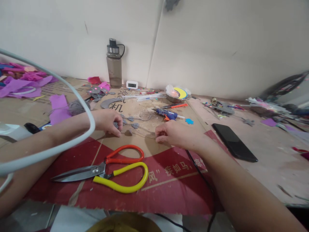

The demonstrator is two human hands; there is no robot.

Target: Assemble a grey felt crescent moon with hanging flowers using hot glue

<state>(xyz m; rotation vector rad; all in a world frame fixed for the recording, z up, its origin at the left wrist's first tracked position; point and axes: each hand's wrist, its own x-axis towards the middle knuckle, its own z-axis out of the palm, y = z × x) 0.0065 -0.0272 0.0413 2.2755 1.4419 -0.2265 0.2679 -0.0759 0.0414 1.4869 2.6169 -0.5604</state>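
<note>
Currently, I have both hands beyond the scissors, on the far side of their handles. Left hand: fingers curled almost closed, tips pinching one end of the felt-leaf wire. Right hand: fingers folded tight, thumb and forefinger nipping the other end. Wire position: flat on the cardboard, stretched between both hands, directly behind the scissors. Glue gun: farther behind the scissors, apart from both hands. Phone: right of the scissors, screen dark.
</note>
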